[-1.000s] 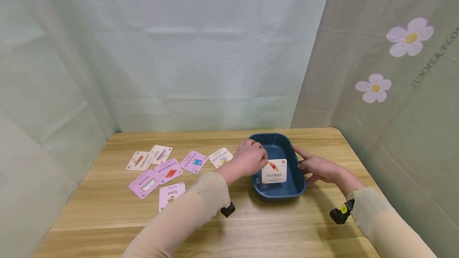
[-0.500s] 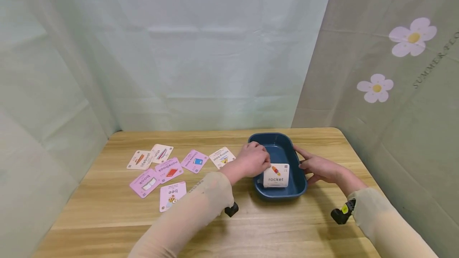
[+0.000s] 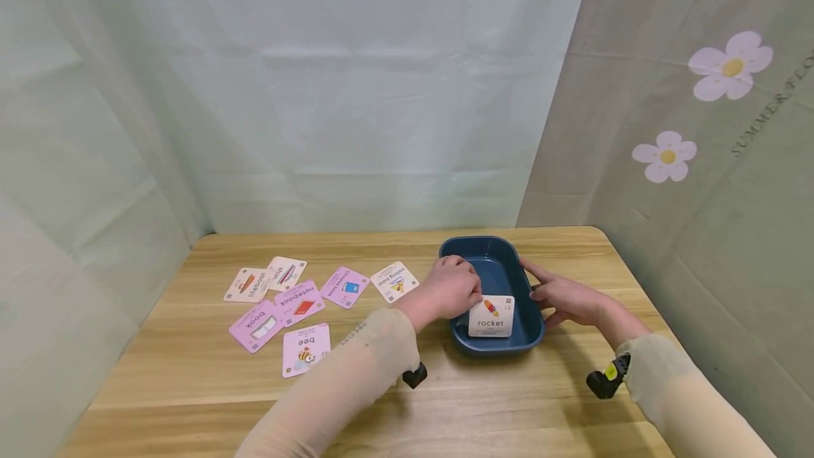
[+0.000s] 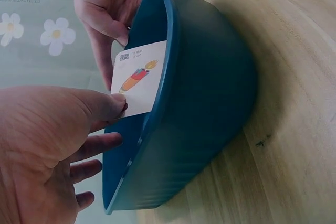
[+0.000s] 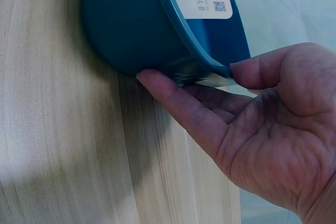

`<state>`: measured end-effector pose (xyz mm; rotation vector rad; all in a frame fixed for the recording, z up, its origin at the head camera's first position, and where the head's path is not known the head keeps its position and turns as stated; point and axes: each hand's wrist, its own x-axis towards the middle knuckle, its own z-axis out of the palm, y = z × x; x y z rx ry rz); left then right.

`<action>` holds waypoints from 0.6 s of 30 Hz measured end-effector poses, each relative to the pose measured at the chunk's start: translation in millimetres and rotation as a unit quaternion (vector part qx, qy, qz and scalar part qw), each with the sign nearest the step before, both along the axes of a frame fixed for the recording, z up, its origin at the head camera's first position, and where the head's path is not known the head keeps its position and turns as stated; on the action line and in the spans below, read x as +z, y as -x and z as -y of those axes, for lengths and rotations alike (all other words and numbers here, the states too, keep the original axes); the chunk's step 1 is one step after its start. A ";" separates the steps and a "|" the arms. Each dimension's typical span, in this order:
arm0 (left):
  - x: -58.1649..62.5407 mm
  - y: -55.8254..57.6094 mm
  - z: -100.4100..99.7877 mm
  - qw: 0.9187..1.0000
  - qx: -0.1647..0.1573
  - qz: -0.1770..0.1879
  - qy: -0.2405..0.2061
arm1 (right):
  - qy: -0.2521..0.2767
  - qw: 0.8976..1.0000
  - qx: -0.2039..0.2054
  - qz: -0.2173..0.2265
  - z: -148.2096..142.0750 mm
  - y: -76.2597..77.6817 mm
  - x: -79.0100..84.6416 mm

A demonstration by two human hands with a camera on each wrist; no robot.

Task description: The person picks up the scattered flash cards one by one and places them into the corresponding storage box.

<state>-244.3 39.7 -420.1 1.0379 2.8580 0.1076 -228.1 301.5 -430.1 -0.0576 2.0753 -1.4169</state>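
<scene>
My left hand pinches a white flashcard by its upper left corner, inside the mouth of a dark blue plastic basin. The card reads "rocket" and shows a red and orange rocket; it faces up toward the head camera. In the left wrist view the thumb presses the card's face, while the other fingers of that left hand spread below it. At the basin's right side my right hand holds the wall. Its thumb meets the rim in the right wrist view, and the fingers of this right hand lie along the outer wall.
Several flashcards lie to the left on the wooden table: sailing boat, Chinese book, notebook, book, bee, lifeboat and a ship card. Fabric curtains stand behind and beside the table.
My left hand has brought the rocket card down and slightly right, toward the basin's near end. The right hand stays at the basin's right side.
</scene>
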 end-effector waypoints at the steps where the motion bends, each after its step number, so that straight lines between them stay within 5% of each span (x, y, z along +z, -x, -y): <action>1: -0.3 -0.1 -0.2 1.000 0.001 0.000 0.000 | 0.001 1.000 -0.001 0.000 0.0 0.0 0.0; 18: -6.7 1.1 -2.5 0.999 0.006 -0.036 0.029 | -0.001 1.000 0.000 -0.002 -0.8 1.2 -0.5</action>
